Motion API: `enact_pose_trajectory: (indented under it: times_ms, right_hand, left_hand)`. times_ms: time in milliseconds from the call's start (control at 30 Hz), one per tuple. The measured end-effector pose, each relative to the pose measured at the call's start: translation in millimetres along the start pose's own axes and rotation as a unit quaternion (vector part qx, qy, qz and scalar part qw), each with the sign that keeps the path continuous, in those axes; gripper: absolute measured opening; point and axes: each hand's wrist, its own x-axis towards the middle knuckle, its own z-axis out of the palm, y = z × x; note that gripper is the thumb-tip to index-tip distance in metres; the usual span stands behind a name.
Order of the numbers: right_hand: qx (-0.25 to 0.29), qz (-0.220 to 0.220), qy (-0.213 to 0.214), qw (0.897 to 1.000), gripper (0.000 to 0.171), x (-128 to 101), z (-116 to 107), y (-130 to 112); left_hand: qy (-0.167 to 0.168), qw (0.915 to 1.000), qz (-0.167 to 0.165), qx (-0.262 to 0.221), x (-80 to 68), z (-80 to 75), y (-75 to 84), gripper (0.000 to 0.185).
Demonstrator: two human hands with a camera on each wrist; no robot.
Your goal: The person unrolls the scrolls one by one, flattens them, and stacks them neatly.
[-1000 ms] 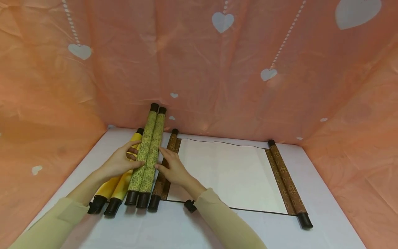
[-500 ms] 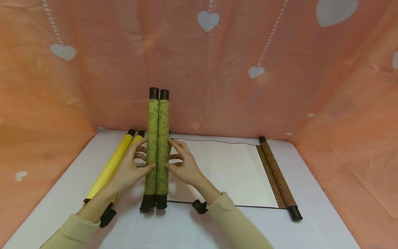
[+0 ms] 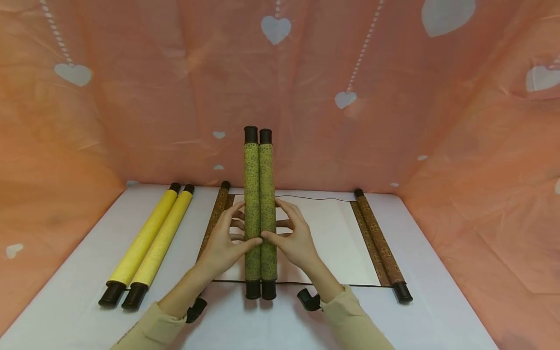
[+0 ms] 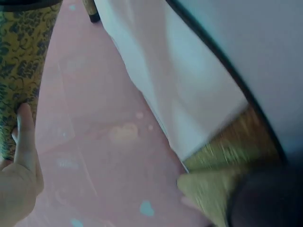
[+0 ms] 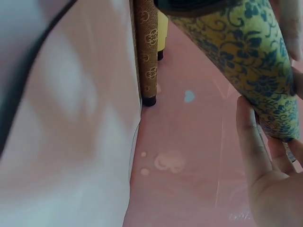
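Both hands hold a rolled green-yellow scroll [image 3: 252, 194], its two rolls side by side, above an unrolled scroll [image 3: 328, 238] in the head view. My left hand [image 3: 223, 245] grips the left roll, thumb in front and fingers along its outer side. Likewise my right hand [image 3: 298, 239] grips the right roll; the thumb tips nearly meet at the seam. Dark floral patterning covers the held scroll [image 5: 258, 56] in the right wrist view. Black caps finish its ends, and the top tilts up. The unrolled scroll's white sheet lies between brown patterned rollers, partly hidden behind the hands.
A yellow rolled scroll [image 3: 145, 236] lies at the left of the white table [image 3: 350, 325]. Orange-pink curtains [image 3: 306, 146] with white hearts enclose the back and sides. Black wrist cameras [image 3: 308, 300] are worn at the cuffs.
Both hands have carried the green-yellow scroll rightward, from beside the yellow scroll to above the unrolled one, and turned it straighter. The yellow scroll is uncovered now. The head view has turned right.
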Motion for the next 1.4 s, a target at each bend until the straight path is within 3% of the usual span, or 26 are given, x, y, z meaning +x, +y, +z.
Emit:
enact_pose_trajectory:
  times_ms: [233, 433, 633, 800, 1067, 1233, 1400]
  right_hand:
    - [0.023, 0.007, 0.007, 1.0, 0.082, -9, -16, 10]
    - [0.035, 0.011, -0.002, 0.999, 0.082, -14, -28, 20]
    - [0.043, 0.006, -0.023, 0.999, 0.081, -16, -35, 29]
    - [0.033, 0.012, -0.015, 0.999, 0.076, -13, -42, 29]
    - [0.051, 0.064, -0.026, 0.996, 0.062, -12, -45, 27]
    - [0.057, 0.087, -0.028, 0.994, 0.072, -13, -40, 29]
    - [0.017, 0.064, 0.001, 0.998, 0.079, -12, -43, 31]
  left_hand:
    - [-0.008, 0.9994, -0.01, -0.033, 7.4, 20.5, -2.6, 0.094]
    - [-0.011, 0.9988, -0.018, -0.045, 8.1, 25.4, -8.9, 0.088]
    - [-0.026, 0.9987, -0.022, -0.037, 6.5, 23.1, -15.3, 0.073]
    - [-0.038, 0.999, -0.021, -0.011, 6.7, 16.5, -15.6, 0.064]
    - [-0.037, 0.999, -0.022, 0.011, 7.7, 9.1, -13.8, 0.051]
    - [-0.026, 0.999, -0.029, 0.019, 6.7, 6.7, -14.4, 0.057]
    - [-0.011, 0.9994, -0.003, 0.034, 6.9, 3.5, -11.4, 0.057]
